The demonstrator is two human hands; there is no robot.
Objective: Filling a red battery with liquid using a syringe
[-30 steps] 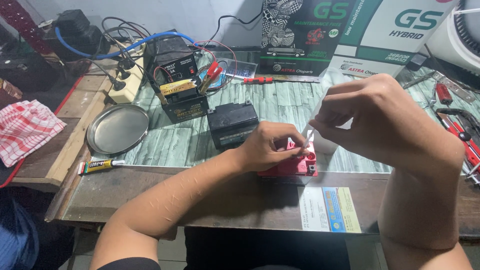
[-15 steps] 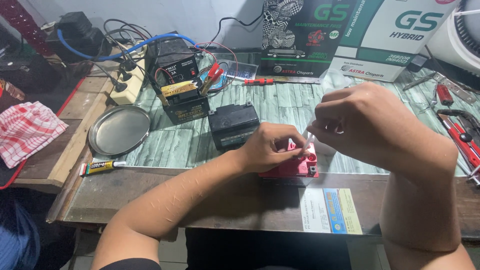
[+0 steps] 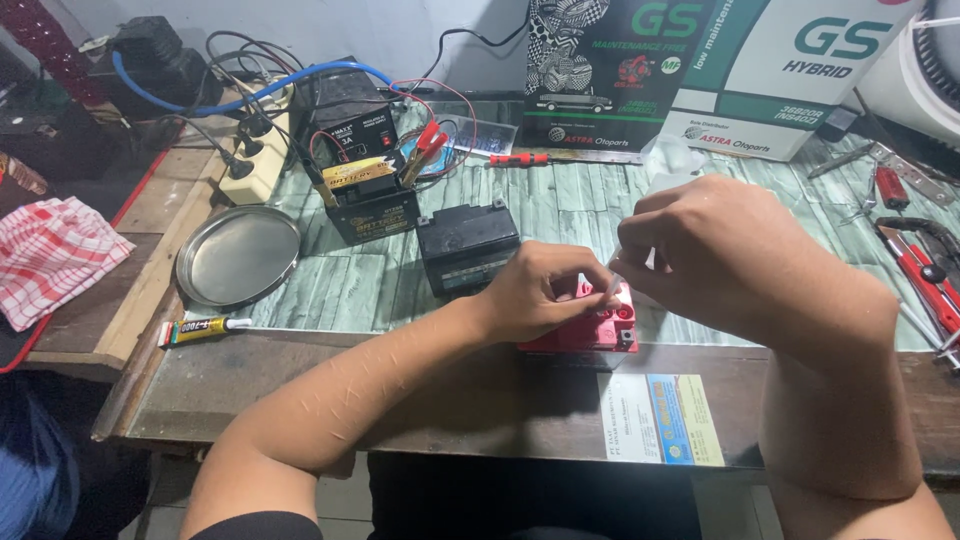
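While our left hand [image 3: 540,295] curls over the top of the small red battery [image 3: 590,325], fingers bent and pressing on its lid, our right hand [image 3: 720,255] hangs just above it with thumb and forefinger pinched on something small and pale that we cannot make out. That red battery is a glossy plastic box sitting at the near edge of the green wood-grain tabletop [image 3: 600,200], mostly hidden under both hands (only its front face and one corner terminal show). Just behind it stands a matte black battery [image 3: 467,245], and beyond that another black battery [image 3: 370,200] with a yellow label, gripped by red clamps. A round, dull metal tray [image 3: 238,255] lies to the left, with a small yellow glue tube [image 3: 200,328] near it and a red checked cloth [image 3: 55,255] cut off at the frame edge.
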